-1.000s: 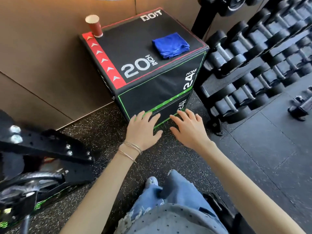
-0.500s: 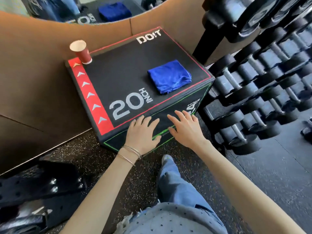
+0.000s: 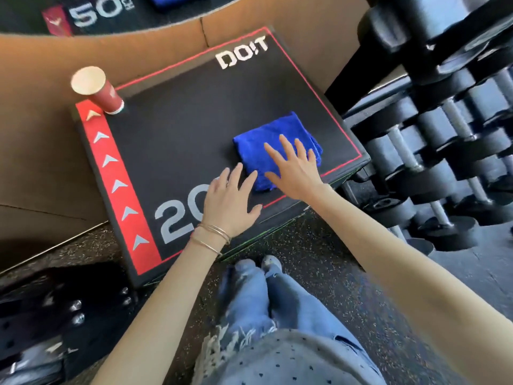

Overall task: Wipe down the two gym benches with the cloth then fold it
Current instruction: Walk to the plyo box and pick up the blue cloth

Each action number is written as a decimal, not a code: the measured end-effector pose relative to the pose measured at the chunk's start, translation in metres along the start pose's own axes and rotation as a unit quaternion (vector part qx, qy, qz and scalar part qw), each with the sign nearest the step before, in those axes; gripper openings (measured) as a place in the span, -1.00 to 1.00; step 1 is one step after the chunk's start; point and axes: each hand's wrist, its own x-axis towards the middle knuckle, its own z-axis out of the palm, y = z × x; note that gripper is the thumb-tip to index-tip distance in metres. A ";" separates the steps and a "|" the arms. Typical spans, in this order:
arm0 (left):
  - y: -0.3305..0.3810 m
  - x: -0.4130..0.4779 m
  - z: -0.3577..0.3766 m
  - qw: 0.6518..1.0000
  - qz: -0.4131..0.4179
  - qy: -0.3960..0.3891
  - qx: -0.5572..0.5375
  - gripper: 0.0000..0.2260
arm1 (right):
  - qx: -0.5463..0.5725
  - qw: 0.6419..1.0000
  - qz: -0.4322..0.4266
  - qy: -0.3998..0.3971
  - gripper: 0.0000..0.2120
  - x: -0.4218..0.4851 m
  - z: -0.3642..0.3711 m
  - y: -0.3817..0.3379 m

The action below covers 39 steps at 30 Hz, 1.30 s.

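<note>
The right hand [image 3: 294, 170], fingers straight and spread, lies over the blue cloth [image 3: 277, 126], grasping nothing. The left hand [image 3: 229, 202], equally released, spreads flat just near-left of it.

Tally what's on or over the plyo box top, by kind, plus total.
blue cloth: 1
red paper cup: 1
hands: 2 (left hand, right hand)
Total: 4
</note>
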 end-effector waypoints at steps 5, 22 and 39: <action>-0.014 0.030 -0.003 1.000 0.005 -0.005 0.006 -0.36 | -0.018 0.998 0.026 -0.046 -0.31 0.054 0.012 0.000; -0.071 0.072 -0.006 0.992 0.113 -0.042 0.020 -0.37 | -0.043 0.995 0.087 0.009 -0.31 0.033 0.037 -0.016; -0.068 0.082 -0.012 0.954 0.284 -0.058 0.071 -0.35 | -0.156 0.961 0.113 0.201 -0.81 -0.019 0.044 -0.034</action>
